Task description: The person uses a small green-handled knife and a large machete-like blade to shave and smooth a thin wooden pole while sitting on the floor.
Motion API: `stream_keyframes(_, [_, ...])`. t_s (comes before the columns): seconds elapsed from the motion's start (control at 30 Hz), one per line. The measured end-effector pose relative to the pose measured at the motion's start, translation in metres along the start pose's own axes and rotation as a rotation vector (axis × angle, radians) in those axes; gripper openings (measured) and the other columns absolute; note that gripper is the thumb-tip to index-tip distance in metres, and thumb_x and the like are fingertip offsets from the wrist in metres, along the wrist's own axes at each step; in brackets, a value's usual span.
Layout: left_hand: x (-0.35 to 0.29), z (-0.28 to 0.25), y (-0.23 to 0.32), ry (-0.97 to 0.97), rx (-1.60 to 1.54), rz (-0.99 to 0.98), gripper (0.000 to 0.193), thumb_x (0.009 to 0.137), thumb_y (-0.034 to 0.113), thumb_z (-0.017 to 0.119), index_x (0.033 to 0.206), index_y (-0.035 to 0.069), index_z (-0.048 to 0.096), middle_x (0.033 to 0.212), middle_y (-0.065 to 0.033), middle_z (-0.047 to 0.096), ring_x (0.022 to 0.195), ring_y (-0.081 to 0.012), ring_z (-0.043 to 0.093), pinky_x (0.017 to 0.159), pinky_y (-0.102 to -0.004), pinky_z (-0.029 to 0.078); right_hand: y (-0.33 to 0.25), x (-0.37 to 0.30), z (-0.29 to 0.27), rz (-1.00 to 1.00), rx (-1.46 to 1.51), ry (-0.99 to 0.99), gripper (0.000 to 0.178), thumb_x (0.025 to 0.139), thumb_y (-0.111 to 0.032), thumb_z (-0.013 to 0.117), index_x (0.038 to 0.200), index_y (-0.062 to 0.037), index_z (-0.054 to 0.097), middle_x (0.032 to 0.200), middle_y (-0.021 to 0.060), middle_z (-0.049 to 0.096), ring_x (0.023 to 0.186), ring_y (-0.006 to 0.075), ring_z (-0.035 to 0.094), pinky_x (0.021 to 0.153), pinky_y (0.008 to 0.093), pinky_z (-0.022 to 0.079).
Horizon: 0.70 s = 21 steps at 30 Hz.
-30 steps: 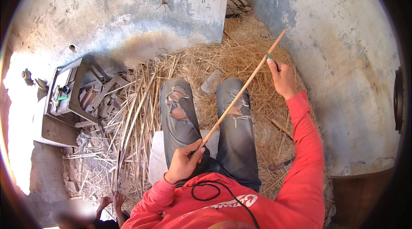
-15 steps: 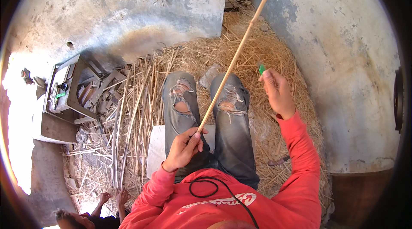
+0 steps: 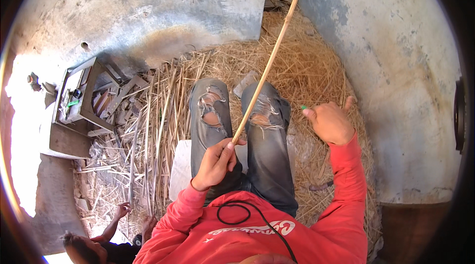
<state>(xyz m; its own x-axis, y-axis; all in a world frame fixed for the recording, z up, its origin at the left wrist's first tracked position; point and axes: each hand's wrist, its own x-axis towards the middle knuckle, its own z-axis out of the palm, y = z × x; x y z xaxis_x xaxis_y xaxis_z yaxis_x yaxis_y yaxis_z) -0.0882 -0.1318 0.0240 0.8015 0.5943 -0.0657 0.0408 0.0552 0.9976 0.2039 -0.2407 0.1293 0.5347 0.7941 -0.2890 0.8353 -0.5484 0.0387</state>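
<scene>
My left hand [image 3: 217, 162] is closed around the lower end of a bamboo stick [image 3: 267, 68], a long, thin, pale rod with a joint near its far end. The stick slants up and to the right above my thighs. To the right of my knees, my right hand [image 3: 333, 121] is closed with its back showing and one finger stuck out. By its thumb a small bit of a green-handled knife [image 3: 304, 108] shows; the rest is hidden by the hand.
Straw [image 3: 316, 66] covers the floor, with long split strips [image 3: 161, 115] at the left. A wooden frame [image 3: 81, 93] stands left. A curved knife-like tool [image 3: 320, 186] lies by my right thigh. Another person [image 3: 94, 249] sits at lower left. Walls rise ahead and right.
My right hand has turned over and moved down and right, leaving less of the green-handled knife in sight. The stick's far end has shifted slightly left and up. The other person's hands have moved.
</scene>
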Motion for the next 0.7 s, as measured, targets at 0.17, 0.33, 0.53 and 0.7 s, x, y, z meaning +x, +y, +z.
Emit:
stream_keyframes(0.17, [0.003,-0.002,-0.007,-0.056,-0.023,-0.003,0.044,0.115,0.028,0.036,0.131,-0.003,0.063,0.06,0.0034,0.048,0.055,-0.0039,0.043,0.056,-0.0226,0.037,0.02,0.019,0.028,0.109,0.295,0.83,0.051,0.111,-0.041,0.039,0.094,-0.0057,0.071,0.09,0.011,0.072,0.096,0.03,0.064,0.103,0.0623,0.028])
stream_keyframes(0.33, [0.003,0.002,-0.01,-0.181,-0.093,-0.098,0.041,0.113,0.028,0.043,0.134,-0.002,0.062,0.061,0.0044,0.047,0.055,-0.0037,0.043,0.054,-0.0229,0.036,0.034,0.026,0.063,-0.145,0.586,1.388,0.046,0.113,-0.038,0.035,0.1,-0.0085,0.068,0.078,0.0011,0.065,0.076,0.0162,0.059,0.081,0.0376,0.042])
stream_keyframes(0.53, [0.006,0.016,-0.028,-0.348,0.129,-0.039,0.037,0.112,0.026,0.046,0.132,0.0,0.063,0.059,0.0022,0.048,0.054,-0.0052,0.046,0.052,-0.026,0.039,0.001,0.01,0.12,-0.077,1.171,0.707,0.045,0.113,-0.04,0.037,0.108,-0.0075,0.068,0.066,-0.0001,0.054,0.058,0.0077,0.051,0.052,0.0274,0.039])
stream_keyframes(0.7, [0.003,0.007,-0.028,-0.345,0.367,-0.008,0.028,0.11,0.022,0.048,0.12,-0.001,0.062,0.066,-0.0157,0.058,0.06,-0.0318,0.062,0.059,-0.0429,0.047,0.008,-0.001,0.14,0.037,1.149,0.462,0.047,0.113,-0.04,0.038,0.105,-0.0055,0.068,0.066,0.0031,0.055,0.056,0.0124,0.052,0.054,0.0306,0.041])
